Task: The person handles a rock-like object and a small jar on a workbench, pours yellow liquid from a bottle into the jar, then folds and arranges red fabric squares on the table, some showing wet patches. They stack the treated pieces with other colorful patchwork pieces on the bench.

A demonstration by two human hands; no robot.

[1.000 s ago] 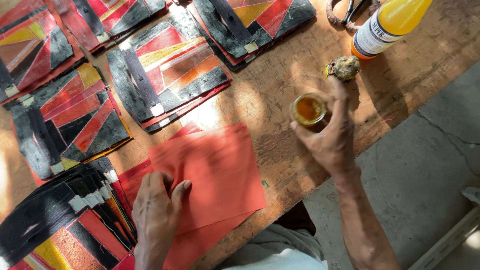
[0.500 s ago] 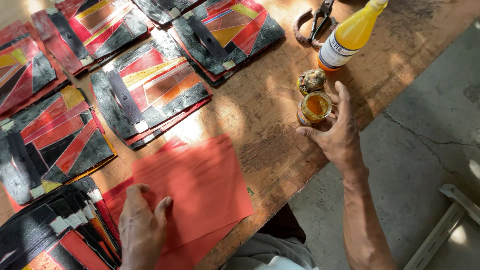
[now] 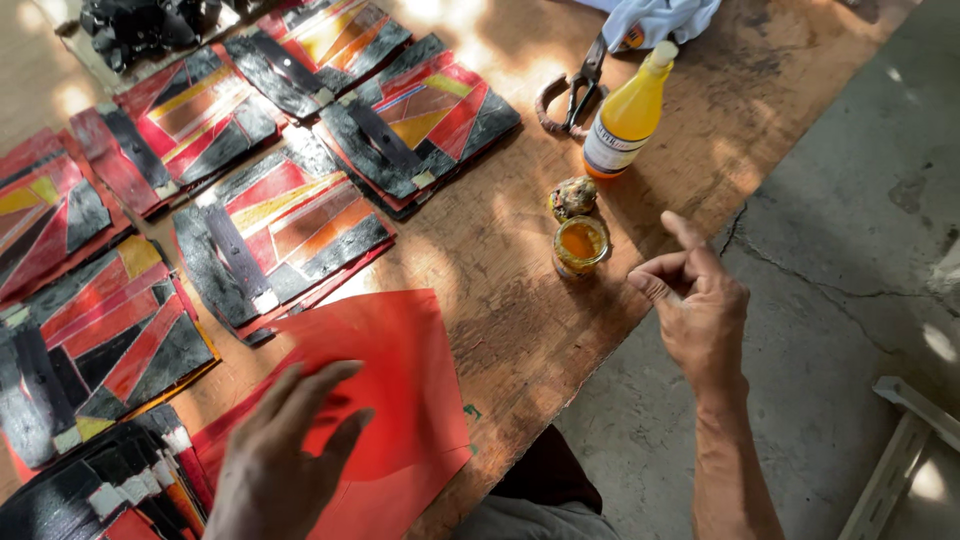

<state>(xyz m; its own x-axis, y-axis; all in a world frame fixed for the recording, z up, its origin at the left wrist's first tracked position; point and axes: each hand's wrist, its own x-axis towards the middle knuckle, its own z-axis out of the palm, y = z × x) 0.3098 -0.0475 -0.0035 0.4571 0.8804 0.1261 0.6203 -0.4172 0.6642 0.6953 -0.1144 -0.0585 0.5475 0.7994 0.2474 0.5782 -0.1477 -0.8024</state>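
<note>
Head view: left hand (image 3: 285, 455) spread flat, pinning red sheet (image 3: 400, 390) to table (image 3: 520, 330). Right hand (image 3: 695, 300) empty, fingers curled, just beside open glue jar (image 3: 580, 245); lid (image 3: 573, 197), yellow bottle (image 3: 628, 112) behind, within reach.

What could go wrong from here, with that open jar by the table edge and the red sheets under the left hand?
1. The small open jar of orange-yellow liquid stands near the table edge, close beside the right hand; a stray knock could likely tip it.
2. The red sheets overhang that edge, pinned only by the left hand; they might slide off.
3. The tall yellow bottle stands just behind the jar and could topple onto it.
</note>
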